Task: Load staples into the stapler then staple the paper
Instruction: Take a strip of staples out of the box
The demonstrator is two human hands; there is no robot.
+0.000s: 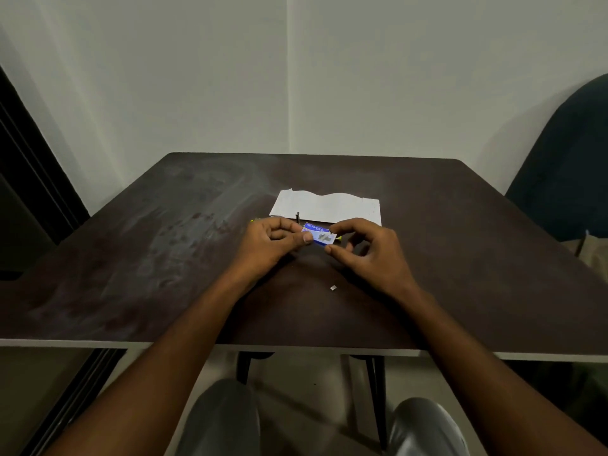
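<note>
While both hands hover above the dark brown tabletop (138, 258), the left hand (273, 241) and right hand (368, 251) each pinch an end of a small blue cardboard staple box (319, 234). Just behind them lies white folded paper (329, 207). A tiny silver staple strip (333, 287) rests nearer the person.

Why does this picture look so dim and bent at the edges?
Head view: the room light is low, so the hands and dark table look murky; the wide lens bows the table's near edge; a dull sheen smears the table's left side; the staple box print is soft; the paper stays brightest.
</note>
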